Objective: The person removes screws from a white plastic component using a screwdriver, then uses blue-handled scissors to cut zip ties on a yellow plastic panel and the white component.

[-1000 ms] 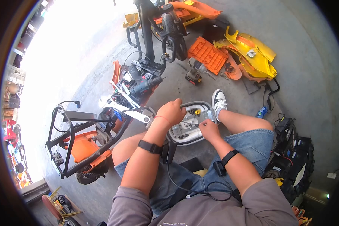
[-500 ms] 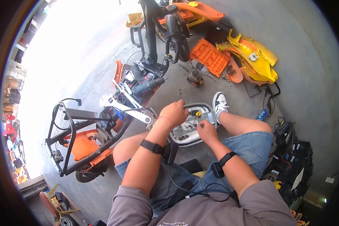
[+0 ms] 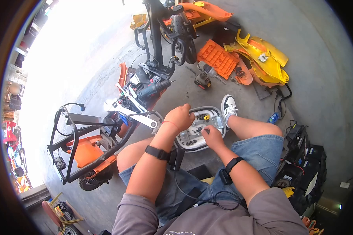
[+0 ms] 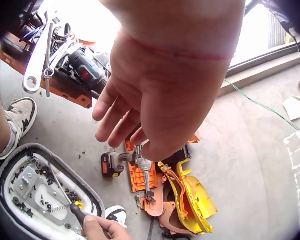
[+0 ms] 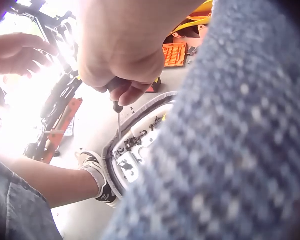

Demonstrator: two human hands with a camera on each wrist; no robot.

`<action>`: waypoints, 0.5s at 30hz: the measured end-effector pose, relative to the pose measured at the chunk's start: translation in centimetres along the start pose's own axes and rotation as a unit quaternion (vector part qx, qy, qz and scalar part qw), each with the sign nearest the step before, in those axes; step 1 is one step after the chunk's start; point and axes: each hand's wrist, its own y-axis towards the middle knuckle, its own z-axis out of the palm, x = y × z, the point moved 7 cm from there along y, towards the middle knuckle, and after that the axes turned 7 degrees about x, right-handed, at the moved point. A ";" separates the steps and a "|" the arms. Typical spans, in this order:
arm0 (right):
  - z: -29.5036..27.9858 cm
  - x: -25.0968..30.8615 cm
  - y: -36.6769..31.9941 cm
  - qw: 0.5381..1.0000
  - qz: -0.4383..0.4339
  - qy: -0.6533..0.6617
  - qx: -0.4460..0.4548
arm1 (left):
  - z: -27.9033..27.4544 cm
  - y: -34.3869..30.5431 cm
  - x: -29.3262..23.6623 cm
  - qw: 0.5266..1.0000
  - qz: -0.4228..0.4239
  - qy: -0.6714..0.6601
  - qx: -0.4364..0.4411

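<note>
An upturned seat pan (image 3: 183, 145), white inside with a black rim, lies on the floor between my knees. My right hand (image 3: 204, 131) grips a black-handled screwdriver (image 5: 118, 120), its thin shaft pointing down into the seat pan (image 5: 109, 150) among small brackets and screws. In the left wrist view this hand (image 4: 101, 229) and the screwdriver handle (image 4: 78, 214) show at the bottom edge, over the seat pan (image 4: 4, 165). My left hand (image 3: 185, 112) hovers at the pan's far left edge. Its fingers (image 4: 121, 131) hang relaxed and hold nothing.
A cordless drill (image 3: 153, 89) and a big wrench (image 3: 130, 113) lie on an orange tool tray to the left. A black frame (image 3: 72, 137) stands further left. Ahead lie an orange panel (image 3: 216, 57), yellow fairings (image 3: 266, 59) and a second drill (image 3: 202, 80). Batteries (image 3: 305, 164) are stacked at right.
My right hand has shifted a little left over the seat pan with the screwdriver. The left hand has stayed at the pan's edge.
</note>
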 end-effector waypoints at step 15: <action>0.0 2.4 -0.8 0.990 -0.089 -0.111 -0.006 | -0.1 -0.4 -0.1 1.000 0.013 -0.006 -0.012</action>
